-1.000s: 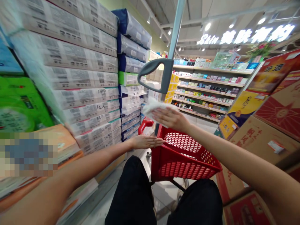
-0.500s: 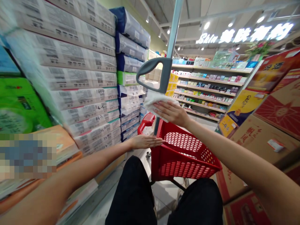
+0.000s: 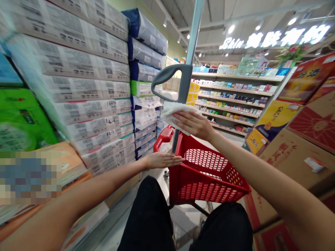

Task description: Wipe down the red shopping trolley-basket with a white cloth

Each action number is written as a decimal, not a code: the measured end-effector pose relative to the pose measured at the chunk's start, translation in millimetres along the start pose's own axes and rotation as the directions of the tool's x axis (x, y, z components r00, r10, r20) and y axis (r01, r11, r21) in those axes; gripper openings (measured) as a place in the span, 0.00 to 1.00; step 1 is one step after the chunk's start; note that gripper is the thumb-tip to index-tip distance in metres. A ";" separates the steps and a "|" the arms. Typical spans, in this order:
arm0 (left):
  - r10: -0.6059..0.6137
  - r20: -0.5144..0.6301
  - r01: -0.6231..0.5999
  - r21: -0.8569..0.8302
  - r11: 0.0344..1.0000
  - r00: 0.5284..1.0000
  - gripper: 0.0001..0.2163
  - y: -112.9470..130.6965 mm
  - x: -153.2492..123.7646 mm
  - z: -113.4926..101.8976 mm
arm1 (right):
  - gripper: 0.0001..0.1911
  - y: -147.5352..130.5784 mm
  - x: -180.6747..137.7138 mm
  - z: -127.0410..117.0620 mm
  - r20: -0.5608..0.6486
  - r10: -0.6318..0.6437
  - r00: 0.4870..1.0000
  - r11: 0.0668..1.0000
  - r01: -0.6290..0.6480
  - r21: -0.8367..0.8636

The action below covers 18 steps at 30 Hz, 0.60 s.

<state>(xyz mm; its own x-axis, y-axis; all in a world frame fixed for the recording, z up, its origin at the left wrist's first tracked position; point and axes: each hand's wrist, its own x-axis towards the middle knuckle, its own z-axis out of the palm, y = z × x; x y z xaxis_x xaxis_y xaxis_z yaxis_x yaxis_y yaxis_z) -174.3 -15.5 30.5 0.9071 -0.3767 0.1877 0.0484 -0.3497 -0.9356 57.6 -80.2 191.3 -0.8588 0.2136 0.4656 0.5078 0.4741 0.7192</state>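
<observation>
A red plastic shopping basket (image 3: 206, 177) on wheels stands in front of my knees, with a grey pull handle (image 3: 180, 78) rising from its far side. My right hand (image 3: 192, 123) presses a white cloth (image 3: 171, 109) against the lower part of the grey handle, fingers wrapped over the cloth. My left hand (image 3: 162, 160) lies flat and open against the basket's left rim, fingers stretched out.
Tall stacks of wrapped tissue packs (image 3: 86, 87) fill the left side. Red and yellow cartons (image 3: 300, 118) are piled on the right. Store shelves with small goods (image 3: 230, 101) run across the back. Tiled floor (image 3: 183, 219) shows below the basket.
My right hand with the cloth has moved up the grey handle post, from just above the basket to near the grip. My left hand has stayed on the rim.
</observation>
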 end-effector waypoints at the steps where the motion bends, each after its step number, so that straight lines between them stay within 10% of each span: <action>1: -0.003 0.009 0.004 -0.037 0.999 1.000 0.30 1.3 -0.6 2.0 | 0.30 -13.5 -5.1 8.0 -0.004 0.000 1.000 1.000 0.000 0.008; 5: 0.059 0.158 -0.023 -0.224 0.974 0.986 0.30 6.6 -2.0 9.3 | 0.25 -60.4 -29.7 36.7 0.036 -0.295 0.955 0.951 0.290 0.104; 8: 0.090 0.255 -0.003 -0.321 0.947 0.963 0.31 4.8 -0.5 7.1 | 0.24 -43.0 -26.4 28.2 0.084 -0.440 0.894 0.893 0.426 0.145; 13: 0.059 0.197 0.006 -0.310 0.951 0.979 0.31 -2.4 1.2 -1.6 | 0.30 29.7 9.5 -13.3 0.015 -0.187 0.982 0.977 0.185 0.104; 18: -0.013 0.159 0.073 -0.379 0.922 0.987 0.32 0.8 0.1 -0.2 | 0.31 -18.9 -6.7 16.8 -0.073 0.026 0.997 0.996 -0.020 0.083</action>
<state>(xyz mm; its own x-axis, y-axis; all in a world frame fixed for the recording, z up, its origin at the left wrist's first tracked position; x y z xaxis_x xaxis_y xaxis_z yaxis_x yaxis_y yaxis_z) -174.3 -16.0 29.8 0.9614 -0.2310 0.1495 -0.0478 -0.6752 -0.7361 52.7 -76.3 165.9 -0.8381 0.1633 0.5205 0.5176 0.5394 0.6642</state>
